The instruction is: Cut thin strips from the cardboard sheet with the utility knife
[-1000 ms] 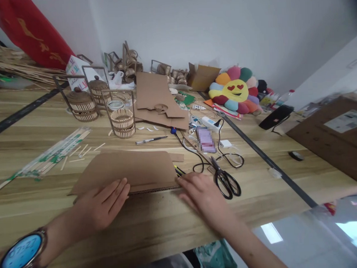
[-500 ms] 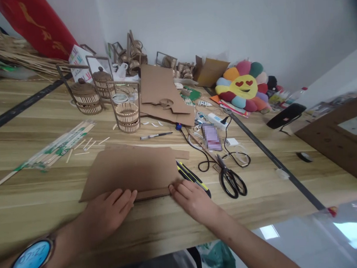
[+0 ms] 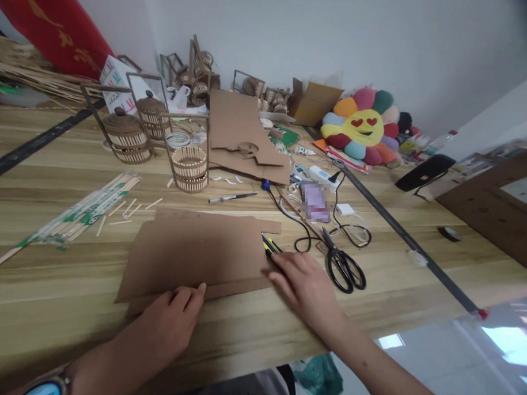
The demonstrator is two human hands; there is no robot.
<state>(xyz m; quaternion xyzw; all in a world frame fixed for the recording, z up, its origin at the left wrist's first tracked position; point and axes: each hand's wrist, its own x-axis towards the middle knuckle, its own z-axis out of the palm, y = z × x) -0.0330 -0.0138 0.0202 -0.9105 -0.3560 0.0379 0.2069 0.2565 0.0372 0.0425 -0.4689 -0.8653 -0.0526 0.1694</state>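
Note:
A brown cardboard sheet lies flat on the wooden table, with a narrow strip along its near edge. My left hand rests on that near edge, fingers curled together and the index fingertip pressing the cardboard. Right of the sheet, my right hand is over the yellow and black utility knife, its fingers wrapped on the handle, most of which they hide. Black-handled scissors lie just right of this hand.
Small slatted buckets stand behind the sheet, near a pen. Bagged sticks lie left. A phone, cables and a speaker are to the right; more cardboard lies at the back.
My right hand has left the cardboard edge and moved right onto the utility knife. My left hand stays on the sheet. The strip at the near edge has shifted slightly.

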